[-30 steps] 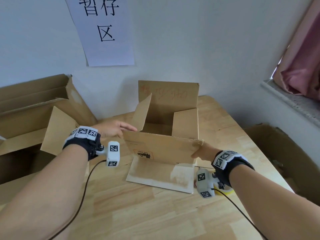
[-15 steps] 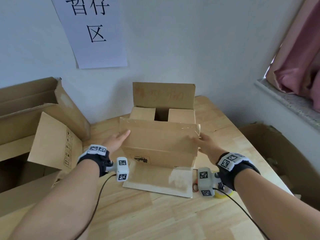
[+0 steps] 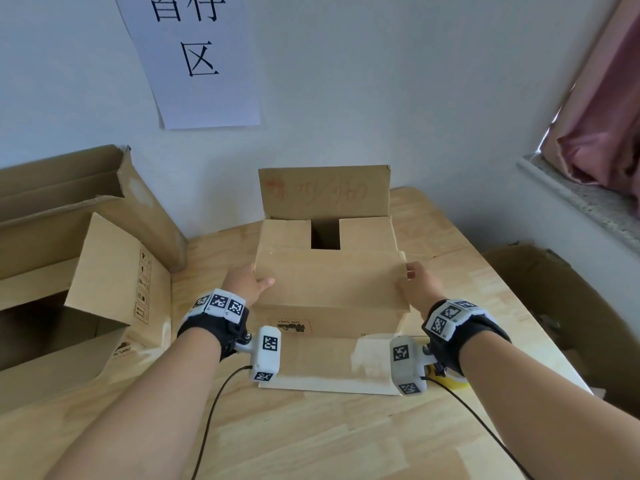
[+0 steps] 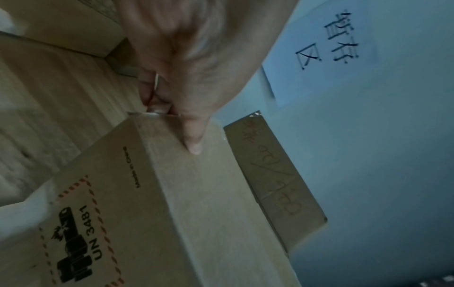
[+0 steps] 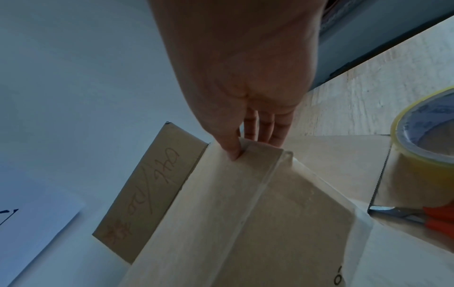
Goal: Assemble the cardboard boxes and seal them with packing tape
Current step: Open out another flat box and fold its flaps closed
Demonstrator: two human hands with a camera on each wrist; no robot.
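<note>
A cardboard box point(image 3: 329, 320) stands on the wooden table point(image 3: 311, 438). Its two side flaps point(image 3: 285, 233) lie folded in, and the near flap point(image 3: 329, 282) is folded down over them. The far flap point(image 3: 325, 192), with red writing, stands upright. My left hand point(image 3: 247, 284) holds the near flap's left end, thumb point(image 4: 194, 139) on top and fingers point(image 4: 152, 93) curled at the corner. On the right end my right hand point(image 3: 415, 285) pinches the flap, thumb point(image 5: 232, 147) on top and fingers past the edge. A yellowish tape roll point(image 5: 422, 155) lies by my right wrist.
Larger open cardboard boxes point(image 3: 69, 237) crowd the table's left side. Another box point(image 3: 554, 306) sits on the floor at the right. An orange-handled tool point(image 5: 439, 219) lies beside the tape. The box's lower flap point(image 3: 311, 365) lies flat toward me. A paper sign point(image 3: 194, 57) hangs on the wall.
The side flaps went from standing to folded in. The near flap came down over them, and both hands followed it to its ends.
</note>
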